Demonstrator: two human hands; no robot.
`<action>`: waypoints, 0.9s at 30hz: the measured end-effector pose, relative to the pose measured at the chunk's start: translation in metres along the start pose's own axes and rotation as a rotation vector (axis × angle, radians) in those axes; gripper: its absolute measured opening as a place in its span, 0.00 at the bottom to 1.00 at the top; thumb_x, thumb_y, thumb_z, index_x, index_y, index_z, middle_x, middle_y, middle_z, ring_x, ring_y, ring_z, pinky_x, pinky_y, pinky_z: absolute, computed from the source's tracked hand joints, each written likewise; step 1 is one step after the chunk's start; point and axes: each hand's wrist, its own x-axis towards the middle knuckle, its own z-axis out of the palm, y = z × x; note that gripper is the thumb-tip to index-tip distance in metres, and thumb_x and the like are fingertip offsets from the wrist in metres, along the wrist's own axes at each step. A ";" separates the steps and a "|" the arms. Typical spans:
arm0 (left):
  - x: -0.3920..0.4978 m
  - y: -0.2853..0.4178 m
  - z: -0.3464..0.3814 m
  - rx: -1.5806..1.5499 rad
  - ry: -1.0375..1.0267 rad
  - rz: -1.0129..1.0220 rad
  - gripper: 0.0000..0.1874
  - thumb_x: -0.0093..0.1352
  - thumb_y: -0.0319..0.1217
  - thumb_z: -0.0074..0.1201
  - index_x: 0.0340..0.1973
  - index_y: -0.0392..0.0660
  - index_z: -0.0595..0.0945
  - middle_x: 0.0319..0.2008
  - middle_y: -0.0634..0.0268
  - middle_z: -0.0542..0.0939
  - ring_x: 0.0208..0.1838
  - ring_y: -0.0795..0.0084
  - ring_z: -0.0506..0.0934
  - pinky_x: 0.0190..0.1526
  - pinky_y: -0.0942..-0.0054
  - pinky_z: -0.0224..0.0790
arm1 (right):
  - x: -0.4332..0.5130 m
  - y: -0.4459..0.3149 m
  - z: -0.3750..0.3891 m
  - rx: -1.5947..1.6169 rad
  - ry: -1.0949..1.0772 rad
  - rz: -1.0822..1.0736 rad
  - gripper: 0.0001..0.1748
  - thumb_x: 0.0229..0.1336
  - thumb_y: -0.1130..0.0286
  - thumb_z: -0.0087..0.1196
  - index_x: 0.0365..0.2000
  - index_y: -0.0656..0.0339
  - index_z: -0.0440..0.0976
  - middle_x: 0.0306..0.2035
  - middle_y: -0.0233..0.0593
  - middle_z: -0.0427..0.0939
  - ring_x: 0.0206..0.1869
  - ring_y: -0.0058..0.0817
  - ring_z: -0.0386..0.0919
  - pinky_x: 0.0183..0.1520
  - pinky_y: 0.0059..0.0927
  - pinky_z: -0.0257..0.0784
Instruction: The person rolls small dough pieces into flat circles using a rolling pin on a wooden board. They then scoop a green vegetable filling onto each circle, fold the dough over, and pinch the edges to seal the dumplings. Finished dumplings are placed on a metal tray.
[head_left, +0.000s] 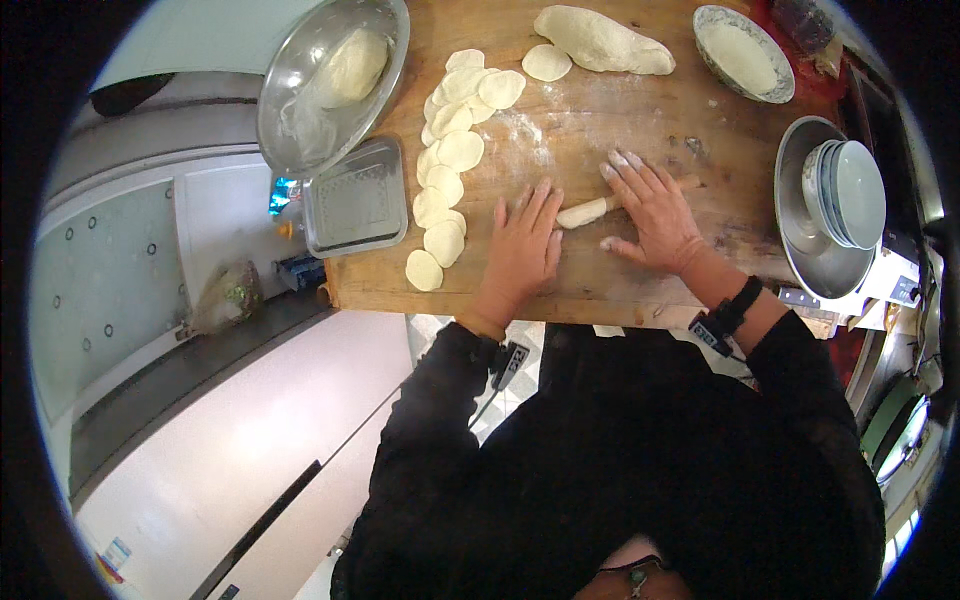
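Observation:
A slim wooden rolling pin lies at a slant on the floured wooden table, with a strip of dough on or around its left part. My right hand rests flat across the pin, fingers straight and thumb spread. At the strip's left end is my left hand, palm down with fingers extended; whether the pin runs beneath it is hidden. Both hands have flour on the fingertips. Left of them, several thin dough rounds overlap in a long row. One more round touches a large dough lump.
A steel basin with dough stands at the back left, beside a clear shallow tray. To the right, a steel bowl holds stacked bowls. A flour bowl sits at the back right.

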 end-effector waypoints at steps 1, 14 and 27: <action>-0.002 0.001 -0.001 -0.059 0.082 0.059 0.31 0.72 0.34 0.53 0.71 0.43 0.71 0.75 0.51 0.68 0.74 0.45 0.70 0.74 0.37 0.51 | 0.000 0.001 0.001 0.011 0.086 -0.021 0.57 0.58 0.35 0.58 0.75 0.63 0.56 0.77 0.52 0.59 0.79 0.50 0.56 0.80 0.52 0.47; 0.032 -0.015 0.000 -0.090 0.163 0.388 0.19 0.72 0.31 0.58 0.59 0.46 0.83 0.57 0.59 0.84 0.61 0.57 0.81 0.66 0.54 0.68 | 0.002 0.005 0.006 0.001 0.020 -0.002 0.55 0.59 0.36 0.57 0.75 0.63 0.56 0.76 0.55 0.60 0.78 0.52 0.57 0.80 0.52 0.48; 0.049 -0.007 -0.009 -0.336 0.160 0.223 0.09 0.70 0.26 0.58 0.46 0.44 0.84 0.44 0.55 0.84 0.47 0.49 0.82 0.49 0.57 0.77 | 0.026 0.017 0.002 -0.065 0.034 -0.073 0.53 0.61 0.34 0.54 0.73 0.65 0.60 0.76 0.52 0.62 0.78 0.49 0.58 0.81 0.53 0.47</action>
